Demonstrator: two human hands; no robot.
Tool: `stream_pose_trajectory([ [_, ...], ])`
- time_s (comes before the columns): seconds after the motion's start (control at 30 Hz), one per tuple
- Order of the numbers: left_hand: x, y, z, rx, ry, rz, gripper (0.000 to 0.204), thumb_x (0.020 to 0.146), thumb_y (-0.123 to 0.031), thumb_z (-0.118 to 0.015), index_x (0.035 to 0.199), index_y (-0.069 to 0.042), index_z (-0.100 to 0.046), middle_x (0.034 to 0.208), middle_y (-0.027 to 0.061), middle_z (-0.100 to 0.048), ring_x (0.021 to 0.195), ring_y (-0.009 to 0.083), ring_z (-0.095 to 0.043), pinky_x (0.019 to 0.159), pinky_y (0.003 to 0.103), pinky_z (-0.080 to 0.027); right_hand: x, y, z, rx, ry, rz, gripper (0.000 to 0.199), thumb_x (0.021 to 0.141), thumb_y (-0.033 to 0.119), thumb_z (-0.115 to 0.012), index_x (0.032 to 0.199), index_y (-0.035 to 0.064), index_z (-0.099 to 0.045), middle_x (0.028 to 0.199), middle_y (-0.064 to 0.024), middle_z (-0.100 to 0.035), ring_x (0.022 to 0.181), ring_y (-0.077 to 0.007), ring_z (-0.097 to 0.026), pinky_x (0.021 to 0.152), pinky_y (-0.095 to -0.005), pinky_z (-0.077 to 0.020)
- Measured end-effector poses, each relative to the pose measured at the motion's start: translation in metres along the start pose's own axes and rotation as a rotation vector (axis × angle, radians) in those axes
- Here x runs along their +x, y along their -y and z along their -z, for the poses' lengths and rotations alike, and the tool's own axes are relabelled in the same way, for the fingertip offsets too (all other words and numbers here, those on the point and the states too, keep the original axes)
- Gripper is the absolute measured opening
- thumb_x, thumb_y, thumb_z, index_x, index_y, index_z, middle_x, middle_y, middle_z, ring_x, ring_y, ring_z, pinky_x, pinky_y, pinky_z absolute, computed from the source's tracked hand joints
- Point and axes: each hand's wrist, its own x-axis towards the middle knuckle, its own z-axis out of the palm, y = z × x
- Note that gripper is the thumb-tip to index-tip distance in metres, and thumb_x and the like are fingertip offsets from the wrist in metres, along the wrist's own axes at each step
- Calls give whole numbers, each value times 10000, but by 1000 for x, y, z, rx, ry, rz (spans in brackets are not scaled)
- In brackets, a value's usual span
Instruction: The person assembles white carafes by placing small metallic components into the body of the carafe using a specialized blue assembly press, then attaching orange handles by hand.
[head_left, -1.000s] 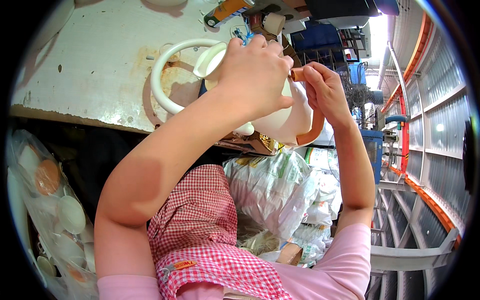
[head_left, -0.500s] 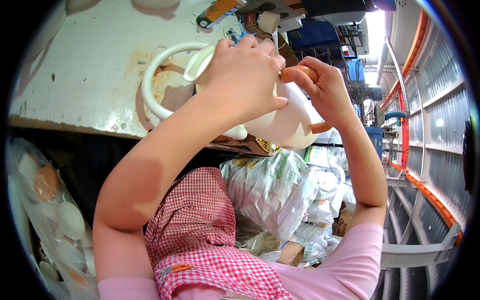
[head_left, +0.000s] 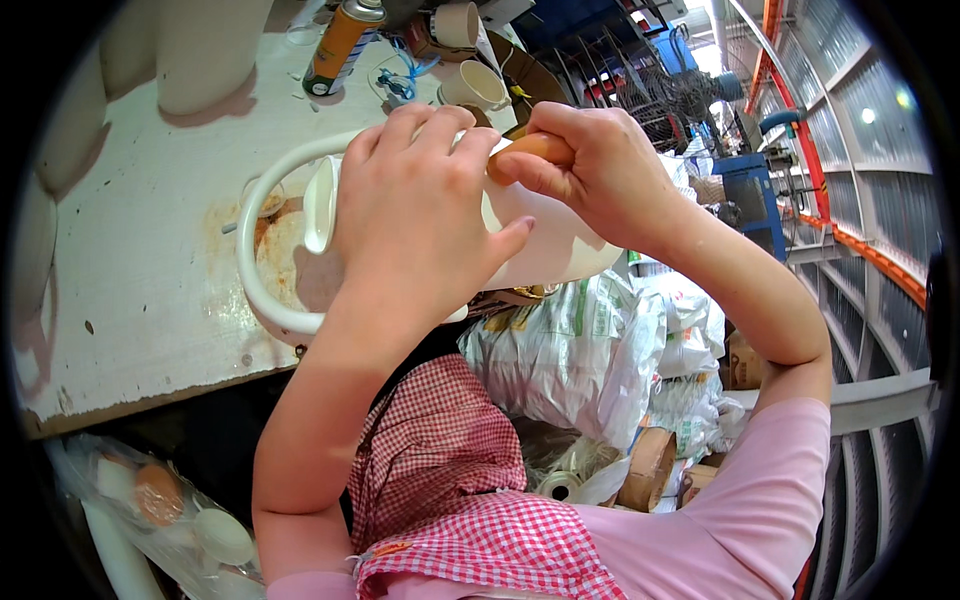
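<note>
My left hand (head_left: pixel 415 215) grips a white ceramic cup-shaped piece (head_left: pixel 560 245) lying on its side over the edge of the white workbench (head_left: pixel 130 300). My right hand (head_left: pixel 590 165) presses a small orange sponge-like pad (head_left: pixel 530 150) against the top of that piece. A white ring-shaped part (head_left: pixel 262 290) curves around beneath my left hand; whether it is joined to the cup I cannot tell. My palms hide much of the piece.
An orange spray can (head_left: pixel 340 45) and several white cups (head_left: pixel 470 85) stand at the bench's far side, tall white cylinders (head_left: pixel 205 50) at far left. Stuffed plastic sacks (head_left: pixel 590 350) and tape rolls (head_left: pixel 645 465) lie below; a bag of white pieces (head_left: pixel 190 520) at lower left.
The view has shifted so the bench and the piece sit lower and nearer. My right hand moved from the piece's right side up onto its top, next to my left hand.
</note>
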Motion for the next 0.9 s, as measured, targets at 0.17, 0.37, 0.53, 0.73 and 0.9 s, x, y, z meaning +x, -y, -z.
stream_pose_trajectory([
  [0.17, -2, 3, -2, -9, -15, -3, 536, 661, -279, -843, 1139, -93, -686, 1194, 43, -648, 1197, 240, -563, 1020, 421, -423, -1, 4, -5, -34, -9, -8, 446, 870, 459, -728, 765, 35, -638, 686, -135, -678, 650, -356, -665, 608, -429, -522],
  [0.37, 1, 1, -4, -10, -6, -32, 537, 647, -273, -851, 1125, -93, -685, 1182, 46, -656, 1166, 249, -582, 985, 411, -455, -4, 0, -4, -41, -20, -19, 468, 866, 489, -719, 766, 40, -635, 652, -142, -652, 636, -366, -656, 598, -441, -518],
  [0.53, 2, -7, -6, 85, -74, -94, 565, 634, -269, -866, 1128, -78, -668, 1169, 63, -659, 1127, 289, -606, 959, 429, -480, -1, -6, -10, -159, -112, 51, 501, 864, 552, -678, 810, 53, -671, 701, -134, -665, 712, -355, -677, 617, -460, -518],
  [0.73, 3, -2, 4, 176, 16, -187, 590, 631, -252, -879, 1154, -83, -665, 1199, 67, -656, 1146, 296, -598, 982, 433, -459, -57, -47, -35, 584, -848, -124, 355, 933, 281, -682, 1172, 47, -562, 1004, -86, -662, 872, -157, -638, 738, -322, -527],
  [0.9, 32, -43, -8, -89, 197, 20, 527, 718, -227, -868, 1173, -54, -666, 1023, 63, -700, 956, 205, -655, 892, 345, -492, -140, -119, -120, 1163, -825, -660, 536, 946, 433, -685, 1157, -42, -557, 1099, -137, -634, 959, -145, -610, 824, -291, -508],
])
